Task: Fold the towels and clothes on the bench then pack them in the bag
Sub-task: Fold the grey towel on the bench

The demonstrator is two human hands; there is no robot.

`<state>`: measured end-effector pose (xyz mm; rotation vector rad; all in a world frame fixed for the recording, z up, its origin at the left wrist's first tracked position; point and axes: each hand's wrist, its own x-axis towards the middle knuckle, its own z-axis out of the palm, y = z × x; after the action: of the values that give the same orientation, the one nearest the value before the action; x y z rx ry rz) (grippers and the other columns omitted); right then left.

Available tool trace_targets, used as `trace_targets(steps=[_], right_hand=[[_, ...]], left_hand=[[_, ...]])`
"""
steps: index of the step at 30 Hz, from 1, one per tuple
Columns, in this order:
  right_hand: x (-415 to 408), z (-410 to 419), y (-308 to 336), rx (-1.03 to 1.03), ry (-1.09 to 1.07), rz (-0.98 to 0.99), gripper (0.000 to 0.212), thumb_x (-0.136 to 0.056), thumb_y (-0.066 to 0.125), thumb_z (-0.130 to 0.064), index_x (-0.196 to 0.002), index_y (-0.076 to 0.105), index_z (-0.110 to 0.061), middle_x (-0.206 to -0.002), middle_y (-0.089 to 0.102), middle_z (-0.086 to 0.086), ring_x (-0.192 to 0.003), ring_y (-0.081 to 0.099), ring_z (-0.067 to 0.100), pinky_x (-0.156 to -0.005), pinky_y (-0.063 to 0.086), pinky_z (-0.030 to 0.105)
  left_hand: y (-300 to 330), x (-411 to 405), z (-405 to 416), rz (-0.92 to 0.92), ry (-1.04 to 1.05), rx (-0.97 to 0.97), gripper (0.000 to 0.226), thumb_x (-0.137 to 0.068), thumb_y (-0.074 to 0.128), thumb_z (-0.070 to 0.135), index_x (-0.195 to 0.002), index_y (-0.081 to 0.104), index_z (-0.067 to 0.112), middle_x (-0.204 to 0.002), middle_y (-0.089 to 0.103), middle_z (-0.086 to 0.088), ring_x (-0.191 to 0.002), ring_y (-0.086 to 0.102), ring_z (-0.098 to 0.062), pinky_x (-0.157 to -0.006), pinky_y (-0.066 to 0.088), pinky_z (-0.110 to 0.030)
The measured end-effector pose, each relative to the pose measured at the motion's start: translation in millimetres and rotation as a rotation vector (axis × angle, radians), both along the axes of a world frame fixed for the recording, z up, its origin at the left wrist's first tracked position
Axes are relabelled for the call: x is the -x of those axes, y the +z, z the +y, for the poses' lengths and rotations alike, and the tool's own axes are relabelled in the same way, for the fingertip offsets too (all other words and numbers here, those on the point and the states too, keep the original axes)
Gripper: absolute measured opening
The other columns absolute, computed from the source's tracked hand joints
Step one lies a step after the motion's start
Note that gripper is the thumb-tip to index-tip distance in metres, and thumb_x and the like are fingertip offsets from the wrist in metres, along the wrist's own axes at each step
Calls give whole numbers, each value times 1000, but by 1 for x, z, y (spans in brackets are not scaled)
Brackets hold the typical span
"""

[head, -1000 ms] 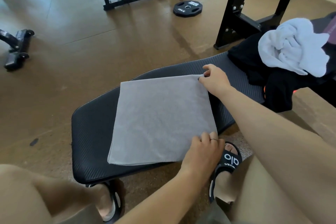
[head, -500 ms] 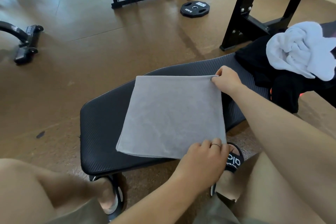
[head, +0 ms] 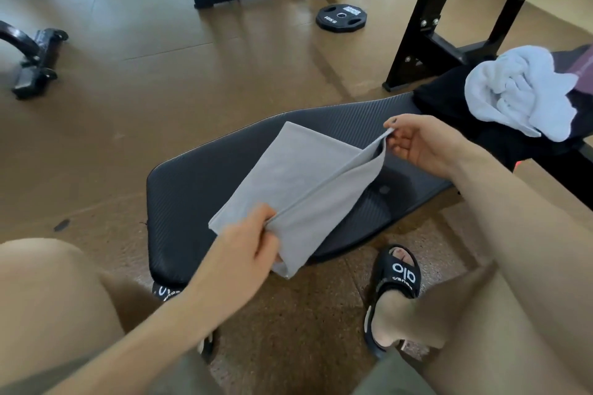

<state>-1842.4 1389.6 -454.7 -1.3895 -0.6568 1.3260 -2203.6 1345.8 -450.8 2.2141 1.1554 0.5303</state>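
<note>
Black clothes [head: 455, 106] (white towel [head: 519, 93] atop) beside bench [head: 199, 189]

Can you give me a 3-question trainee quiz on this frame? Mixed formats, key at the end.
1. True or false: the grey towel lies fully flat on the bench.
2. Multiple choice: what does the right hand pinch? A) a corner of the grey towel B) the white towel C) the weight plate
3. Fill in: the white towel sits bunched on top of the ___ clothes.

Key:
1. False; both hands lift its near edge, the left hand at the near corner.
2. A
3. black
</note>
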Motion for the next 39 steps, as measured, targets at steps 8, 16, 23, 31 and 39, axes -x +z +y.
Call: trace_targets(steps=[8,16,23,31,39], right_hand=[[56,52,5,-104,88,-449,24,-82,63,7,-90,72,-13,-73,65,0,-64,53,10,-59,41,23],[79,106,-19,-45,220,-772,13,-96,64,-26,-92,68,-14,-69,57,-7,-52,48,0,-47,37,11],[91,141,-37,-13,324,-977,22,-101,55,-34,-94,62,-14,-86,61,-5,-76,53,10,-62,40,26],[100,148,-49,-4,346,-1143,24,-101,52,-33,-96,64,-13,-89,67,0,-84,61,20,-73,48,36],[100,151,-50,15,355,-1178,35,-103,48,-41,-83,57,-13,-78,61,-1,-73,55,19,-58,38,30]], left_hand=[[9,46,39,8,119,248,18,-97,42,1,-98,45,19,-78,71,-5,-71,74,-13,-70,62,-39],[-12,63,57,71,271,485,19,-98,41,-1,-94,54,11,-73,70,-12,-63,72,-20,-61,58,-26],[-23,63,74,85,331,582,22,-97,38,0,-90,57,8,-71,71,-10,-64,72,-23,-64,60,-33],[-27,65,78,112,307,553,28,-104,49,27,-89,59,6,-73,73,-3,-63,71,-14,-68,60,-33],[-35,73,84,138,321,557,36,-106,44,26,-79,54,4,-65,67,-5,-53,63,-16,-61,57,-36]])
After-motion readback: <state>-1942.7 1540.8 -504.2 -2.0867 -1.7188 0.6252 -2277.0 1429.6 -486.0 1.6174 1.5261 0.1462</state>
